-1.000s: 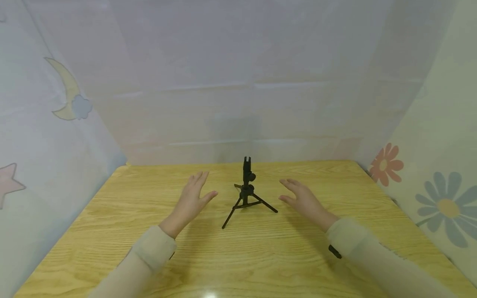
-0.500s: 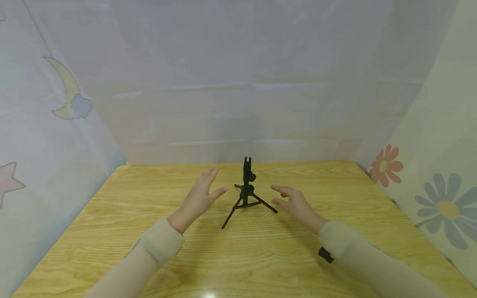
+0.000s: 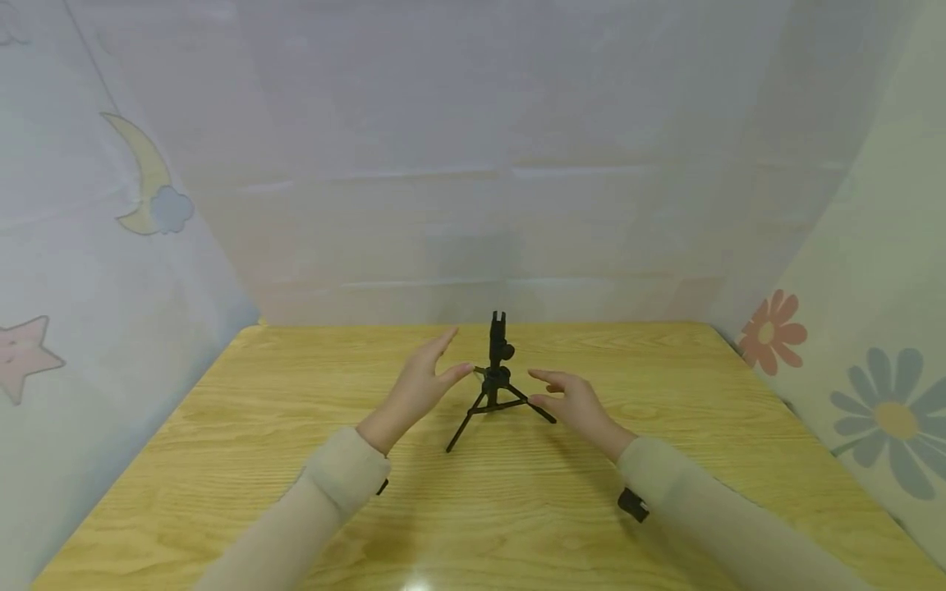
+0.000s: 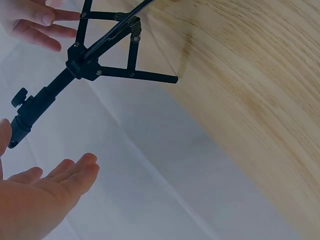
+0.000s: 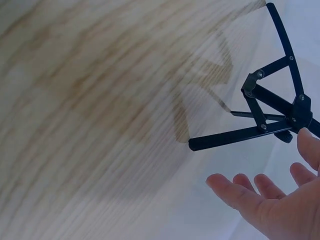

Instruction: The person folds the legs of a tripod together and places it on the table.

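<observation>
The black, thin-legged tripod stand (image 3: 497, 379) is up on its feet on the yellow wooden desk (image 3: 296, 394), right in front of me. The left hand (image 3: 415, 384) and right hand (image 3: 580, 404) are apart, one on each side, both holding nothing (I can't tell if the right one touches a leg (image 3: 544, 414)). I think one hard bump up high could tip it over.

head view looks forward and down, while both nearer wrist views share the tripod (image 3: 496, 378)
</observation>
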Available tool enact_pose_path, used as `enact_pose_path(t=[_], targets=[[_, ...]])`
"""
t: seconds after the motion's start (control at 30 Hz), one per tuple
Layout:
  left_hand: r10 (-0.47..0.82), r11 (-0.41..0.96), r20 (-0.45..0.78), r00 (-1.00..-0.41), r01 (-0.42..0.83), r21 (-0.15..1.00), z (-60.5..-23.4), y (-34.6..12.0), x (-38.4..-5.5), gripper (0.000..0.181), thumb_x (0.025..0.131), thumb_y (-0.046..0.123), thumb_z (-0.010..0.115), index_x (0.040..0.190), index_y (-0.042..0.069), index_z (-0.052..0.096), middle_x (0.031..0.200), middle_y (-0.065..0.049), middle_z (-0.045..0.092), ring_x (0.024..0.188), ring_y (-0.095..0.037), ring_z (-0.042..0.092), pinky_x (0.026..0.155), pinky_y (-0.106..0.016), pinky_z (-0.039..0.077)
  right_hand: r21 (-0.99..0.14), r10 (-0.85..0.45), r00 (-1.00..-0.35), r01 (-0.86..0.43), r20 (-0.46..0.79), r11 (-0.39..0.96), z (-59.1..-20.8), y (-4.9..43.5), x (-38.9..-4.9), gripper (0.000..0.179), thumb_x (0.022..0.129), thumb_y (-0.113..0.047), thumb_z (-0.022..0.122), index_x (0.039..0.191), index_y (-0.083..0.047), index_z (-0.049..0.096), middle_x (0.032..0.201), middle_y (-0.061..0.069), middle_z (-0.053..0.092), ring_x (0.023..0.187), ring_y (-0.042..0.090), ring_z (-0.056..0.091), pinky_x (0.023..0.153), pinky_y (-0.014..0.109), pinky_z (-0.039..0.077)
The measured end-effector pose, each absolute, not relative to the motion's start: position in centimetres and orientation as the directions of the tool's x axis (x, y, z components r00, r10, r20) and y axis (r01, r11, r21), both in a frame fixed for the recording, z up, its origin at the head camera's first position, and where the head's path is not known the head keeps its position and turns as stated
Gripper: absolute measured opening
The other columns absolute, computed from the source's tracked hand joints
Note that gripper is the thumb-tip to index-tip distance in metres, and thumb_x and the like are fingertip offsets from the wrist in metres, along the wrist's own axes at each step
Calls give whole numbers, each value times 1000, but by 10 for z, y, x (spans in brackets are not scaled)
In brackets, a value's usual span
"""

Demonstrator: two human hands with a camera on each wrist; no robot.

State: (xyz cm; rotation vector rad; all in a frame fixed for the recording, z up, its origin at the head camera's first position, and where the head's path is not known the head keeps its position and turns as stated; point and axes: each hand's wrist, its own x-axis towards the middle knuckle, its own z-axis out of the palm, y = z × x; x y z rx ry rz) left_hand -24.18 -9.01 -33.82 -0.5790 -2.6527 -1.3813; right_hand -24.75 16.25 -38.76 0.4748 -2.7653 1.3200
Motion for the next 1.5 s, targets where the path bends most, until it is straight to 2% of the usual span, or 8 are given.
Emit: enact_pose_path(t=[0.17,0.53,0.67,0.87,1.17,1.5], targets=[[277,474,258,-926,365,802,-338,-84,-243,66,96,22,63,152,6,31,153,-15,35,130,-41,43,104,-54,38,-770,-247,-956,-274,156,576,-389,160,-249,47,92,-10,67,136,1,54,138,25,49,120,46,50,90,51,50],[240,346,209,-948,284,894,-335,-68,-247,63,96,22,64,151,14,36,150,-15,39,128,-37,47,97,-50,46,-816,-251,-964,-214,88,537,-393,158,-258,46,93,-9,67,136,-2,55,141,22,48,122,45,49,90,50,50],[237,329,196,-952,268,905,-334,-61,-249,63,95,22,65,151,16,37,151,-13,38,129,-35,46,96,-49,47,-827,-241,-970,-165,38,537,-395,160,-263,45,92,-10,67,135,-5,57,142,20,48,120,43,51,87,47,53],[228,278,209,-951,269,922,-331,-53,-252,61,96,20,64,151,17,38,150,-13,39,130,-37,45,95,-47,48,-810,-242,-970,-167,33,562,-394,157,-268,42,92,-8,68,133,-3,59,139,19,50,118,42,53,86,46,53],[206,217,234,-950,278,936,-333,-48,-256,58,95,15,64,148,12,41,147,-15,44,129,-38,46,94,-46,49,-814,-270,-962,-192,45,548,-398,153,-270,39,91,-4,68,128,2,61,130,22,56,108,38,58,82,42,54],[174,191,245,-954,276,942,-335,-42,-261,56,95,14,65,147,12,44,143,-14,47,130,-36,45,98,-47,46,-827,-289,-956,-205,54,524,-401,152,-275,32,91,-3,67,123,4,64,127,21,60,113,37,53,88,44,51]])
